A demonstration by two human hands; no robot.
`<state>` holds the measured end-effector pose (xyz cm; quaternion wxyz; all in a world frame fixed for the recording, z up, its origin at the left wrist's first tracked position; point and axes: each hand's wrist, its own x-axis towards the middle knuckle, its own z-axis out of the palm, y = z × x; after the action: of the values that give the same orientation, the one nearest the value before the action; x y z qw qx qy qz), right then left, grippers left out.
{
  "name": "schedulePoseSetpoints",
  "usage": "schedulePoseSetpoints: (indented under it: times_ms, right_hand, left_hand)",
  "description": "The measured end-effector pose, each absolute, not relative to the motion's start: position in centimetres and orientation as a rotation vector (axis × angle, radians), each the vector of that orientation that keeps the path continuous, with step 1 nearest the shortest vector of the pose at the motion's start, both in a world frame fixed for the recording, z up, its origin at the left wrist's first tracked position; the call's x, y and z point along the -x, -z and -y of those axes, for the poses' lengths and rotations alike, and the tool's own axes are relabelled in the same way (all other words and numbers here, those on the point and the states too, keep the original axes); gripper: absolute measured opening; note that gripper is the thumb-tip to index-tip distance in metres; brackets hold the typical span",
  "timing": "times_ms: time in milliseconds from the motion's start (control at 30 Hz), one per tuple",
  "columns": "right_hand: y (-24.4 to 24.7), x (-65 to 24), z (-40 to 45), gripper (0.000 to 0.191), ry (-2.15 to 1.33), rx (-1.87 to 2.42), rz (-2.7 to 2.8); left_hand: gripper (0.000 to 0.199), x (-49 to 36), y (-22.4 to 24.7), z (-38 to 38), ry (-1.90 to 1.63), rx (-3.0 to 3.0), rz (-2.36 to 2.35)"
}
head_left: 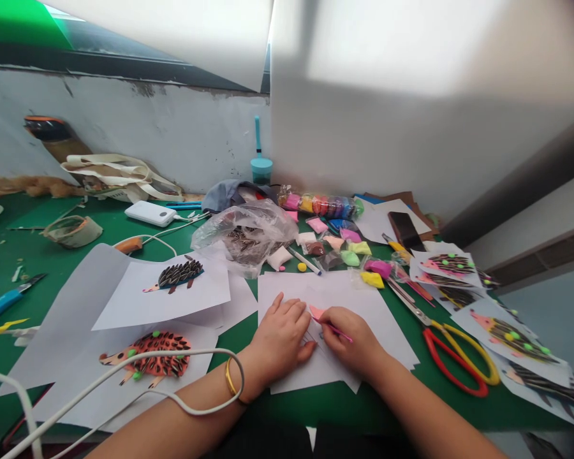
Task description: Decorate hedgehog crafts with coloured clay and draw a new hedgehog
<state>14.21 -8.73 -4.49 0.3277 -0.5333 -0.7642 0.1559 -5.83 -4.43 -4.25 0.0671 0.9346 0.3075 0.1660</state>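
My left hand (282,331) lies flat on a sheet of white paper (387,325), fingers stretched out and thumb apart. My right hand (351,335) is closed around a thin magenta stick-like tool (340,333), its tip at a small piece of pink clay (317,312) on the paper. Part of the clay is hidden behind the right fingers. Just beyond the paper are a small yellow clay ball (301,268), a white pen (306,261) and several small bags of coloured clay, among them a yellow one (372,279).
Red-and-yellow scissors (452,350) lie right, beside several hedgehog pictures (511,331). Two more hedgehog pictures, one dark (179,277) and one pink (160,357), lie left. A white cable (124,370) crosses my left forearm. A plastic bag of seeds (243,236) and a blue utility knife (2,306) are also there.
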Motion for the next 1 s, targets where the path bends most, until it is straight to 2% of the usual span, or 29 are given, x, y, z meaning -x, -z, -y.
schedulePoseSetpoints:
  times_ms: [267, 567, 800, 1000]
  right_hand:
    - [3.5, -15.0, 9.2, 0.01, -0.602, 1.526, 1.852]
    - [4.5, -14.5, 8.9, 0.011, -0.514, 1.458, 1.971]
    - [3.9, -14.9, 9.0, 0.011, -0.597, 1.498, 1.858]
    - [3.6, -15.8, 8.2, 0.01, -0.675, 1.521, 1.772]
  left_hand:
    - [0.038, 5.8, 4.1, 4.4, -0.466, -2.834, -0.93]
    - [0.037, 5.8, 4.2, 4.4, -0.493, -2.817, -0.922]
    - [0.008, 5.7, 4.0, 3.8, -0.576, -2.608, -0.999]
    - [0.009, 5.4, 3.7, 3.5, -0.612, -2.56, -1.046]
